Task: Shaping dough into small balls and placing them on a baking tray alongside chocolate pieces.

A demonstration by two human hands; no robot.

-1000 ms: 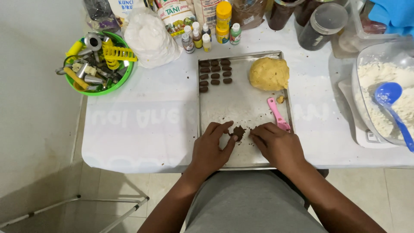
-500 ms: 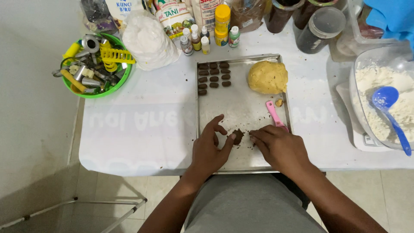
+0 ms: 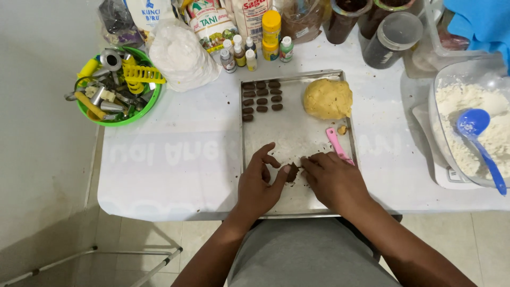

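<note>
Both hands are resting low on the metal tray (image 3: 255, 133) near the counter's front edge, the left hand (image 3: 258, 183) and right hand (image 3: 330, 178) pinching a small brown lump (image 3: 291, 172) between their fingertips, likely to shape it like the brown pieces (image 3: 261, 99) lined up farther back.

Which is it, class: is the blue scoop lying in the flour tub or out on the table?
In. The blue scoop rests on flour inside the clear tub.
</note>
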